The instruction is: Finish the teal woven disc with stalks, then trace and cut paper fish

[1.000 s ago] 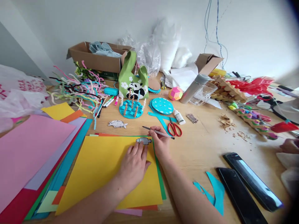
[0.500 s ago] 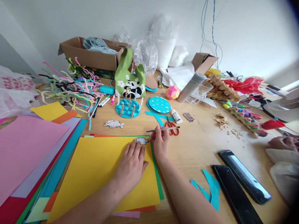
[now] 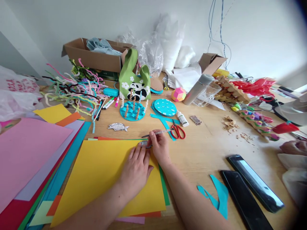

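Note:
My left hand lies with its fingers stretched out on a sheet of yellow paper. Its fingertips rest on a small paper fish cutout near the sheet's top edge, covering part of it. Beside it, my right hand is closed around a pen, held nearly level with the tip pointing left. The right fingers are at the fish's tail end and may touch it; I cannot tell. A second fish cutout lies on the table beyond the yellow sheet.
Red-handled scissors and a white glue bottle lie behind my right hand. Coloured sheets are piled left. Two phones and blue scraps lie right. Another person's hand is at the right edge.
My right hand has shifted slightly left toward the fish cutout, and the pen has moved left with it. The left hand stays in place on the paper.

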Demonstrator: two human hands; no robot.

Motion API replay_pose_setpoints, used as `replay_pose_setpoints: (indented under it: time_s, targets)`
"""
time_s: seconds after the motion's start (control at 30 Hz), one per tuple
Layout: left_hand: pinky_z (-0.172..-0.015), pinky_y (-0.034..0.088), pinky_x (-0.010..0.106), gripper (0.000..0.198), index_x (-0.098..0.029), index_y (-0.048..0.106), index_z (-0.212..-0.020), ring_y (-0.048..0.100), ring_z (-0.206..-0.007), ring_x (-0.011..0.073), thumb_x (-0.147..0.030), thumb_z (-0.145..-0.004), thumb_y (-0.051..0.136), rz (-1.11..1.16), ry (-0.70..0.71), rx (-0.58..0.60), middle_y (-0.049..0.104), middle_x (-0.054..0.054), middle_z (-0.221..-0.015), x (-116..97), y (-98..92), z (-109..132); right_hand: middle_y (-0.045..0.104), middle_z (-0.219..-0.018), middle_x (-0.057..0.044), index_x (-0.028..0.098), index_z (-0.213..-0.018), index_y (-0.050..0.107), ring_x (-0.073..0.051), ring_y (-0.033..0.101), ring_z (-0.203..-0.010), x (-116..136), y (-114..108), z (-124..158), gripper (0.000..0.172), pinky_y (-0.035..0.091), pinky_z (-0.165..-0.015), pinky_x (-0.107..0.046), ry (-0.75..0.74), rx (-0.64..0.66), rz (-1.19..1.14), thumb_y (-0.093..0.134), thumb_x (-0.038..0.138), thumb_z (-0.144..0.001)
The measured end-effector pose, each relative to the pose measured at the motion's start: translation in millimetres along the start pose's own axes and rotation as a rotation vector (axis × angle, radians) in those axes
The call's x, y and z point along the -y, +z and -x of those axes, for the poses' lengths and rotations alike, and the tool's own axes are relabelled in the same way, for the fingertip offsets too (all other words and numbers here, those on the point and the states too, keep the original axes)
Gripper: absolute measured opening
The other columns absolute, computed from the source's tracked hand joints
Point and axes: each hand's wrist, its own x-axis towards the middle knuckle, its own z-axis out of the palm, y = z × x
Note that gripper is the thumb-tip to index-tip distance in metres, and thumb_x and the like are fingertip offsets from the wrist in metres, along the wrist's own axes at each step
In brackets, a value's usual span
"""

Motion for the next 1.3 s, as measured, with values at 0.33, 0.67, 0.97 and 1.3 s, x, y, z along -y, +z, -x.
replay_pose_setpoints:
  time_s: [0.33, 0.67, 0.97, 1.3]
  targets:
    - [-0.105, 0.036, 0.048, 0.049, -0.009, 0.048, -0.132, 0.042, -0.13, 0.0335, -0.036, -0.09, 0.049, 0.008, 0.004, 0.013, 0.05, 0.018, -0.138, 2, 1.6, 1, 0.044, -0.053, 0.01, 0.022, -0.079, 0.044, -0.007, 0.04, -0.038, -3, -10, -10, 0.03, 0.036, -0.037, -0.02, -0.009, -0.291, -0.058, 0.054, 0.049, -0.086]
    - [-0.105, 0.035, 0.049, 0.046, -0.007, 0.052, -0.126, 0.043, -0.129, 0.0344, -0.033, -0.088, 0.052, 0.011, 0.008, -0.006, 0.054, 0.019, -0.132, 1, 4.0, 0, 0.053, -0.064, 0.004, 0.02, -0.082, 0.052, -0.01, 0.048, -0.049, -2, 0, 0, 0.03, 0.042, -0.047, -0.023, 0.005, -0.017, 0.107, 0.055, 0.05, -0.085]
    - [-0.106, 0.034, 0.05, 0.045, -0.006, 0.052, -0.125, 0.043, -0.129, 0.0346, -0.033, -0.088, 0.052, 0.012, 0.006, 0.0, 0.054, 0.02, -0.132, -1, 0.4, -1, 0.057, -0.066, 0.002, 0.02, -0.081, 0.054, -0.013, 0.052, -0.057, -3, 4, 0, 0.025, 0.042, -0.053, -0.024, 0.035, 0.096, 0.229, 0.051, 0.044, -0.087]
    - [-0.106, 0.036, 0.05, 0.048, -0.006, 0.052, -0.126, 0.044, -0.127, 0.0352, -0.035, -0.088, 0.052, 0.023, -0.005, 0.003, 0.054, 0.019, -0.132, -1, -0.8, -2, 0.055, -0.066, 0.001, 0.019, -0.081, 0.057, -0.012, 0.049, -0.056, -6, 4, -2, 0.033, 0.04, -0.051, -0.024, 0.057, 0.096, 0.204, 0.049, 0.05, -0.088]
